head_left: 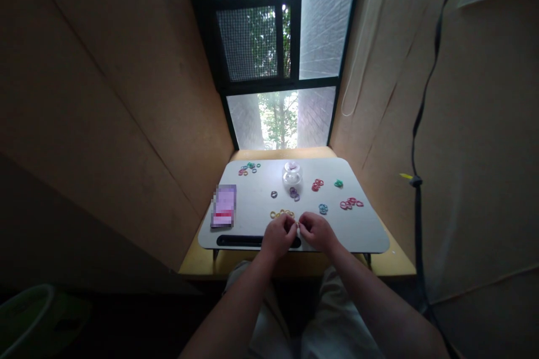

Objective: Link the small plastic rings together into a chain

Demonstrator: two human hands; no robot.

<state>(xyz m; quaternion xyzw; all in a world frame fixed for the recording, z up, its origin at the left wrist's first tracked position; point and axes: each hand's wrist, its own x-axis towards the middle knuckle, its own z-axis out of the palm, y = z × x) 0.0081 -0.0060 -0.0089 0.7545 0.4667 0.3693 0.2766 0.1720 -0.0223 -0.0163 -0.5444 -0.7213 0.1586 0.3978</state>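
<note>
My left hand (278, 235) and my right hand (315, 230) meet at the near edge of a small white lap table (362, 230). Their fingertips pinch together around a small yellowish ring, though it is too tiny to see clearly. Just beyond them lies a cluster of yellow rings (282, 213). Further out sit blue rings (323, 208), pink-red rings (351, 203), red rings (317, 184), a green ring (338, 183), purple rings (294, 193) and a mixed pile (249, 168). A clear round container (292, 174) stands at the middle back.
A phone (224, 206) lies on the table's left side. A dark slot (240, 240) runs along the near edge. Brown board walls close in on both sides, a window is ahead, and a black cable (416, 179) hangs at the right.
</note>
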